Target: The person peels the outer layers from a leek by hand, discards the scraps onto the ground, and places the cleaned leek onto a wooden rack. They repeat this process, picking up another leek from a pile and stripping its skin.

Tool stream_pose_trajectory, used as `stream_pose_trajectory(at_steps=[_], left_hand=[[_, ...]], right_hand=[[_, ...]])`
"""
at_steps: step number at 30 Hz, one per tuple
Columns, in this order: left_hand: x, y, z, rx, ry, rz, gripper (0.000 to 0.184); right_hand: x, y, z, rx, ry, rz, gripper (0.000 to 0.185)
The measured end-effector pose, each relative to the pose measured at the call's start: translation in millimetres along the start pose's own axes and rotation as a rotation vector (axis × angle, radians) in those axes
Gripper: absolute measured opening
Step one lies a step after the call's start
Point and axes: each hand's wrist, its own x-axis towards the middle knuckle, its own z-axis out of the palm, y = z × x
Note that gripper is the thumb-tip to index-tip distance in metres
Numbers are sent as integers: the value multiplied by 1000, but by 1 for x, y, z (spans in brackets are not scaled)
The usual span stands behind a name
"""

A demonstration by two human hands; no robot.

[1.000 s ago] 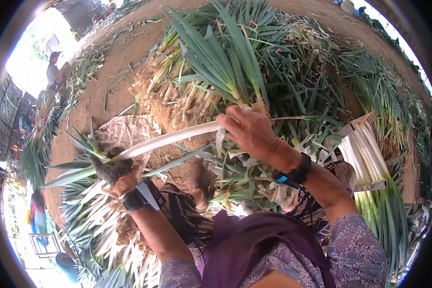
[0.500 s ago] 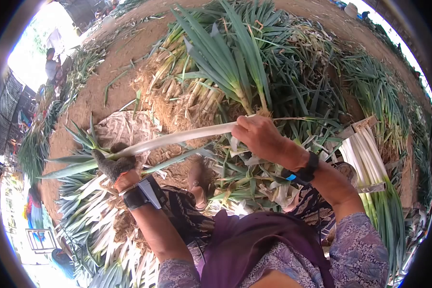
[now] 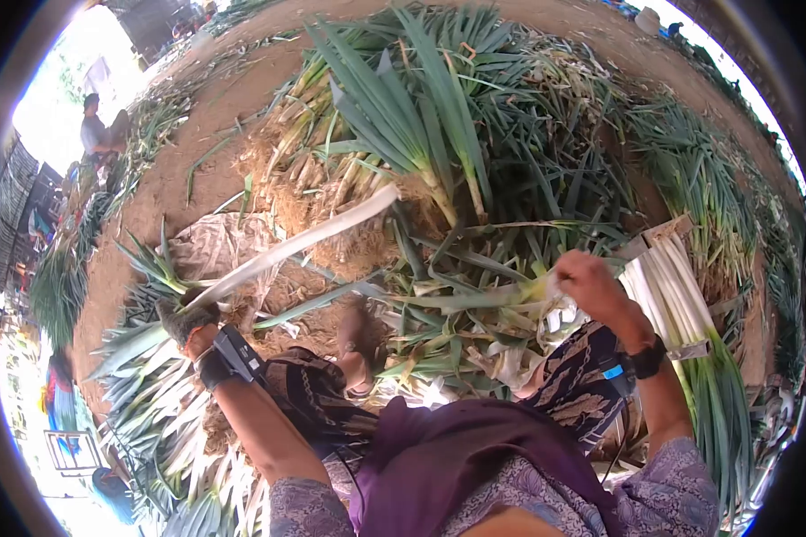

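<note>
My left hand (image 3: 190, 320), in a dark grey glove, is closed around the green end of a leek (image 3: 304, 240). The leek's long white stalk slants up to the right, its pale tip beside the roots of the leek pile. Well to the right, my right hand (image 3: 593, 285) is bare and closed on a peeled leek leaf (image 3: 501, 298). That leaf trails leftward from my fist over a heap of leaf scraps (image 3: 452, 345) between my feet. The stalk and the leaf are apart.
A big pile of unpeeled leeks (image 3: 510, 116) with roots lies ahead. White peeled leeks (image 3: 667, 286) rest in a wooden holder at right. More leeks (image 3: 179, 412) are spread at left, near a crumpled cloth (image 3: 224, 246). Another person (image 3: 97, 130) is at far left.
My right hand has left the leek's white end and moved right and down, drawing a leaf away. My left hand has shifted slightly left and down, still holding the leek.
</note>
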Motion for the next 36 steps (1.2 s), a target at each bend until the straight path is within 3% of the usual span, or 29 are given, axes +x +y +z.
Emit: stream_pose_trajectory(at_steps=[2, 4, 5, 6, 8, 9, 10, 12, 13, 14, 15, 16, 17, 18, 20, 21, 22, 25, 30, 33, 34, 36], left_hand=[[-47, 33, 55, -246, 91, -163, 38], [-83, 58, 105, -528, 193, -184, 35], [-81, 59, 103, -747, 160, -340, 32], [-65, 40, 89, -681, 19, -201, 30], [-107, 65, 138, -784, 67, -152, 23], [-129, 77, 164, -835, 89, -125, 20], [-121, 76, 161, -991, -51, -186, 20], [-129, 79, 173, -1070, -146, -161, 20], [-125, 76, 170, -1166, -201, -235, 19], [-126, 73, 170, -1025, -214, -119, 20], [-124, 70, 169, -884, -139, 12, 21], [-130, 77, 166, -860, -62, 42, 25], [-134, 95, 166, -894, 20, 45, 18], [-140, 101, 147, -837, -164, 155, 17], [-129, 98, 75, -530, 72, 337, 18], [-125, 114, 18, -668, -217, 287, 23], [-121, 130, -40, -764, -493, 191, 30], [-175, 187, -172, -497, 200, 382, 37], [-286, 184, -337, -214, 904, 309, 53], [-305, 147, -347, -198, 990, 184, 64], [-301, 136, -338, -194, 959, 134, 52], [-259, 115, -292, -212, 666, 76, 29]], right_hand=[[7, -14, 10, 101, -139, -155, 18], [25, -22, 21, 60, -23, -176, 28], [38, -27, 25, 45, 28, -205, 33], [50, -34, 27, 310, 83, -127, 38], [71, -50, 27, 848, 142, 46, 51], [78, -61, 20, 991, 52, 164, 63], [87, -62, 28, 1248, 56, 152, 65], [94, -85, 35, 1544, 180, 41, 64], [95, -89, 34, 1493, 198, 52, 60], [97, -88, 34, 1443, 202, 66, 57], [100, -70, 39, 1376, 191, 45, 41], [103, -71, 35, 1216, 323, 154, 27], [106, -49, 35, 1347, 284, 174, 19], [105, -39, 28, 1472, 292, 224, 14], [99, 1, 26, 1310, 333, 388, 12], [92, 35, 33, 1171, 293, 314, 14], [82, 38, 32, 1090, 245, 412, 14], [68, 33, 30, 1036, 154, 559, 13], [64, 12, 38, 1006, -35, 480, 13], [64, -14, 37, 953, -136, 446, 11], [63, -24, 34, 939, -167, 444, 10], [63, -27, 38, 877, -222, 396, 12]])
